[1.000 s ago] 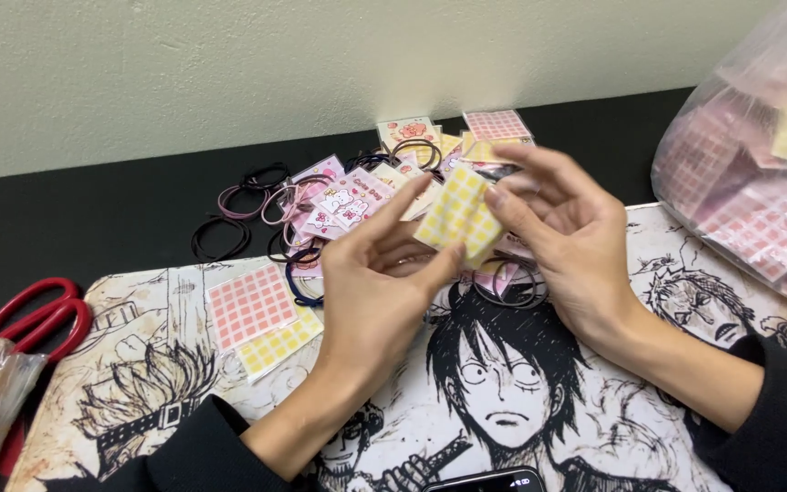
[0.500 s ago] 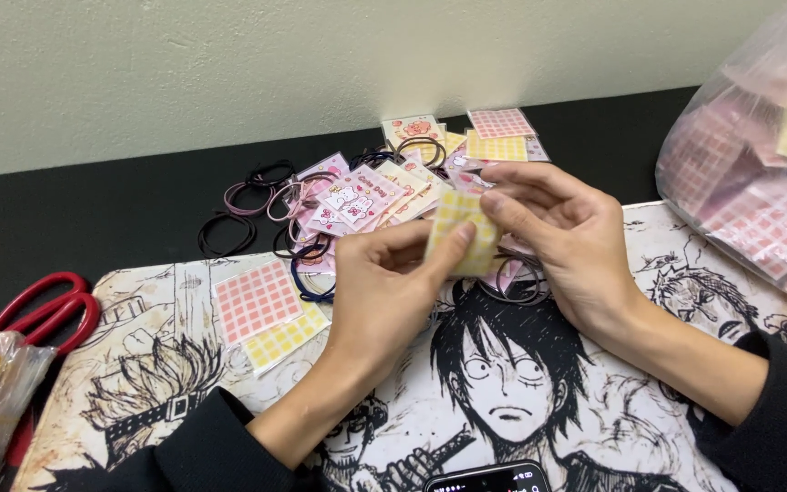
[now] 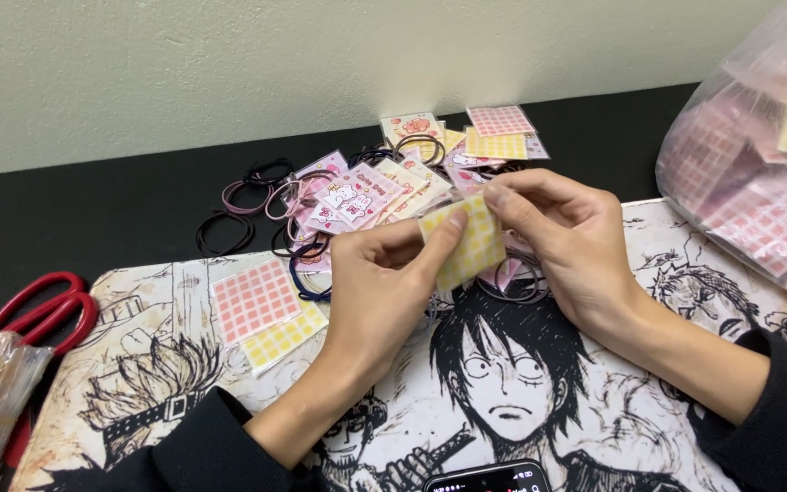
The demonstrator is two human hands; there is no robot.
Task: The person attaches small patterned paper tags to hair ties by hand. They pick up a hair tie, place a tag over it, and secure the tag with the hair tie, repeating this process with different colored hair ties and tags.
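1. We see the left hand pinching the lower left edge of a small yellow checked sheet between thumb and fingers, its grip closed on it.
2. The right hand pinches the sheet's upper right edge, its grip closed on it too.
3. We find the sheet held above the printed mat on the black worktop.
4. Behind it lie hair ties and small cards; red scissors lie far left, and a clear bag sits at right.
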